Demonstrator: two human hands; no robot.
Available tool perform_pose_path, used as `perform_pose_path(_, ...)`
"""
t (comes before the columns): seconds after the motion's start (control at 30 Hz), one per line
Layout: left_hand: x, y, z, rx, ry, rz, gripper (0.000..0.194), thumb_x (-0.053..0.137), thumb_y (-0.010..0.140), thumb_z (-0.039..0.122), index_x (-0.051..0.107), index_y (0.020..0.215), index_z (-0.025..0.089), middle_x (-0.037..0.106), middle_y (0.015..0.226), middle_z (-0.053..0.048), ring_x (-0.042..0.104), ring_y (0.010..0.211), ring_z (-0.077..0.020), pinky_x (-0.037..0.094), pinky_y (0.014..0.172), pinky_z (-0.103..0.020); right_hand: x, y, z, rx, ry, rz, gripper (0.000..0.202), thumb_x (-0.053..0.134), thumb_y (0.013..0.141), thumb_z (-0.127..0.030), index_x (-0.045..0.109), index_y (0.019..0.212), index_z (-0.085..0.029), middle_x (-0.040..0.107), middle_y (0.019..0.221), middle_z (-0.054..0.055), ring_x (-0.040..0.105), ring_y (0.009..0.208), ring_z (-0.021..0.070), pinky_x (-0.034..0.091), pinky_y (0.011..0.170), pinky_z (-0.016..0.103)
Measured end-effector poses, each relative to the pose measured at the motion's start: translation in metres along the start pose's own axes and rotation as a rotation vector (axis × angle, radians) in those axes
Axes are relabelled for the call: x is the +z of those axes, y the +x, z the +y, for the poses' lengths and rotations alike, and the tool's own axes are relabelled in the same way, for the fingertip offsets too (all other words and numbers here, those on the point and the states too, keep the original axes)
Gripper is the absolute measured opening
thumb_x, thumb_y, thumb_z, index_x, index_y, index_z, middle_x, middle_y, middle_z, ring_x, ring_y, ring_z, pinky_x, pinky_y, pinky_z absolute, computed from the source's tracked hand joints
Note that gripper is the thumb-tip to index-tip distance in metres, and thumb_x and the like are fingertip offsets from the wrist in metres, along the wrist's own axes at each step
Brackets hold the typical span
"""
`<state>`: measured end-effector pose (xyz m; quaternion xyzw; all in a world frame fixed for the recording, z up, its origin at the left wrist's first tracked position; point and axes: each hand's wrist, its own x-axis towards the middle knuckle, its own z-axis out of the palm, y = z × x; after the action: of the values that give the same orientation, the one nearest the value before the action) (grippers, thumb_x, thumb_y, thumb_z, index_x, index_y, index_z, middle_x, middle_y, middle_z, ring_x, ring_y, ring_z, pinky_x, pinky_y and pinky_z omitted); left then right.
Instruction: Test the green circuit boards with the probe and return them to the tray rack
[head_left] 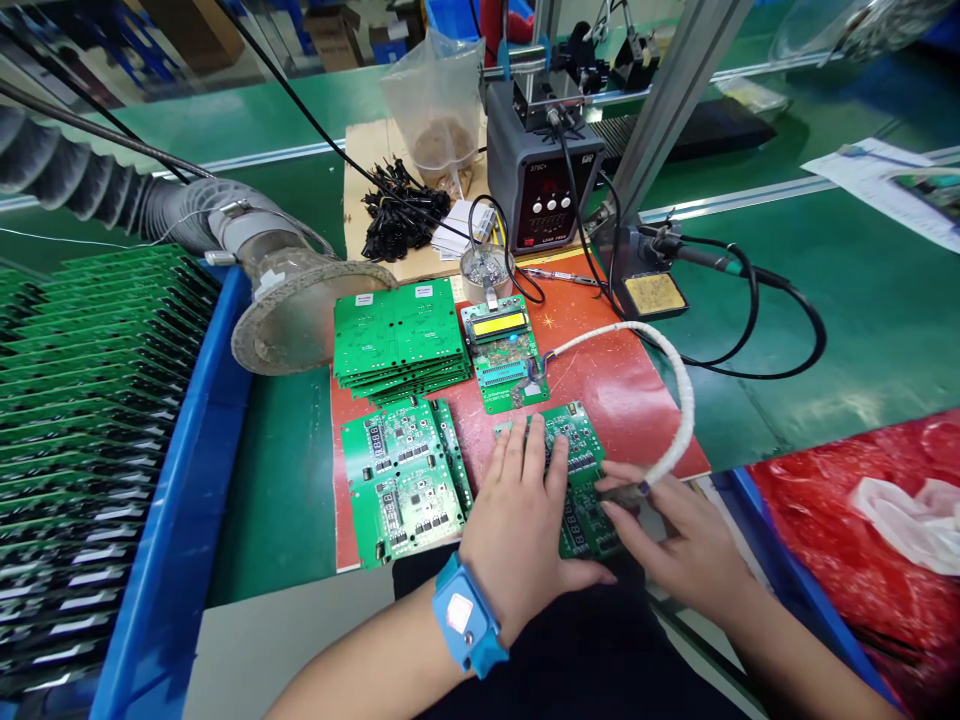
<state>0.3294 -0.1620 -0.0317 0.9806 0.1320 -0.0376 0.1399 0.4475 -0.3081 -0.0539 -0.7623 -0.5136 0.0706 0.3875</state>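
Note:
My left hand (pixel 517 515), with a blue wrist strap (pixel 466 615) on, lies flat with fingers spread over a green circuit board (pixel 586 437). Part of that board is hidden under the hand. At the board's right edge, my right hand (pixel 686 535) pinches the end of a white sleeved cable (pixel 684 400); its tip is mostly covered by the fingers. The cable's other end joins a small tester board (pixel 504 372) with a lit yellow display. Left of my hands rest more circuit boards (pixel 409 480) with digit displays.
Behind these are a stack of green boards (pixel 397 335), a soldering station (pixel 544 180) and a fume hose (pixel 292 300). A blue bin (pixel 169 480) full of upright boards stands left. Red plastic (pixel 832 520) fills a bin at right. A soldering iron (pixel 705 255) sits in its stand.

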Motion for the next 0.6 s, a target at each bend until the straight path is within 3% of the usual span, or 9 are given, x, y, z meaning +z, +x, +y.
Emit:
perform_pose_path(0.3,-0.0025,0.0017,0.0031,-0.005,0.005,-0.035,0.130,0.066,0.045,0.083,0.034,0.144,0.004,0.025,0.152,-0.029,0.024,0.141,-0.0418,0.029,0.113,-0.055,0.0001,0.0028,-0.0032,-0.016,-0.003,0.012,0.031,0.057,0.086,-0.014,0.054,0.116,-0.021,0.070,0.090,0.003,0.068,0.081,0.0124,0.055,0.075,0.018)
perform_pose_path(0.6,-0.0025,0.0039,0.0068,-0.036,0.016,-0.039,0.131,0.066,0.043,0.085,0.032,0.146,0.011,0.020,0.154,-0.028,0.022,0.142,-0.0415,0.028,0.112,-0.055,0.0000,0.0043,-0.0048,-0.012,-0.011,0.014,0.030,0.057,0.086,-0.013,0.055,0.115,-0.020,0.071,0.089,0.004,0.069,0.081,0.0125,0.056,0.075,0.018)
